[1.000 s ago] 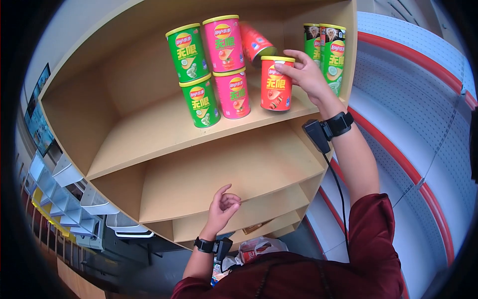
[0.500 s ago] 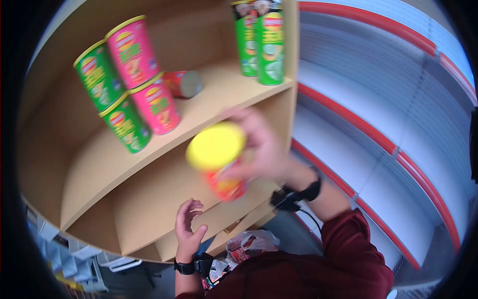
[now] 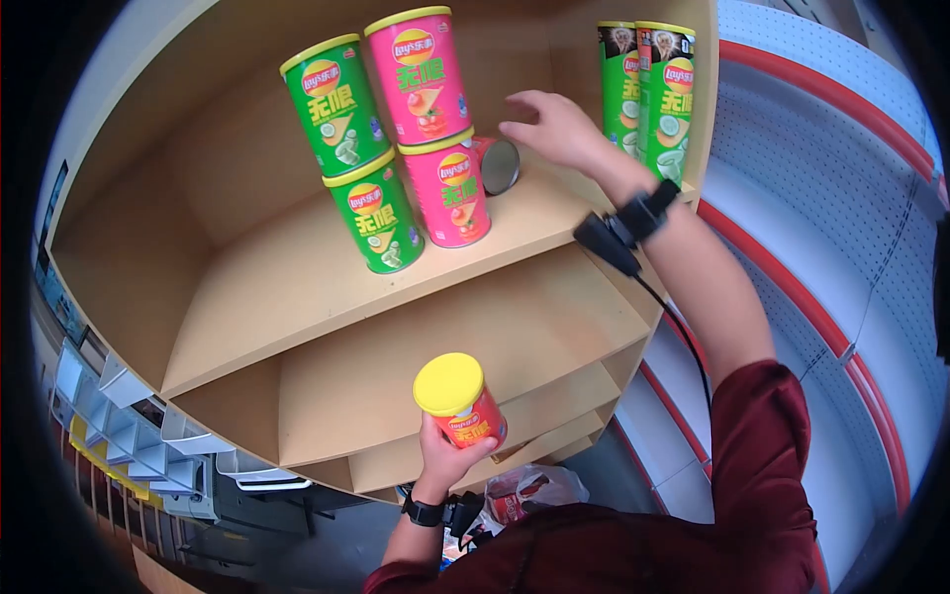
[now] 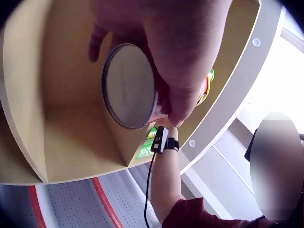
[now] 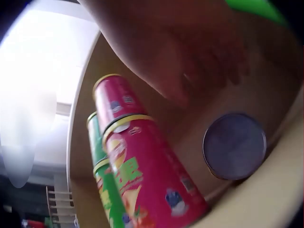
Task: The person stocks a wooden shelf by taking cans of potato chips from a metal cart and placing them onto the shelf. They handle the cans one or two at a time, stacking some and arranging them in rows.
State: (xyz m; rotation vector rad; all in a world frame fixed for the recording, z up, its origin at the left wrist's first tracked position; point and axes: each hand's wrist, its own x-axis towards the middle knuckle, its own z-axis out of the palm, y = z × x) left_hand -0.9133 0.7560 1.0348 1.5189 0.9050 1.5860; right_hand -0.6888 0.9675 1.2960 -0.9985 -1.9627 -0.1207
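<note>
Gripping the red can (image 3: pixel 475 416) firmly with the left hand (image 3: pixel 448 458); hovering near the lying can (image 3: pixel 501 166) on the upper shelf (image 3: pixel 262 282) with the right hand (image 3: pixel 561 131), empty, loosely half-spread. Better to grasp slowly, without brushing the stacked pink cans (image 3: pixel 427 107).

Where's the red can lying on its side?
In the head view, the red can lies on the upper shelf, just right of and partly behind the lower pink can, below and left of the right hand.
</note>
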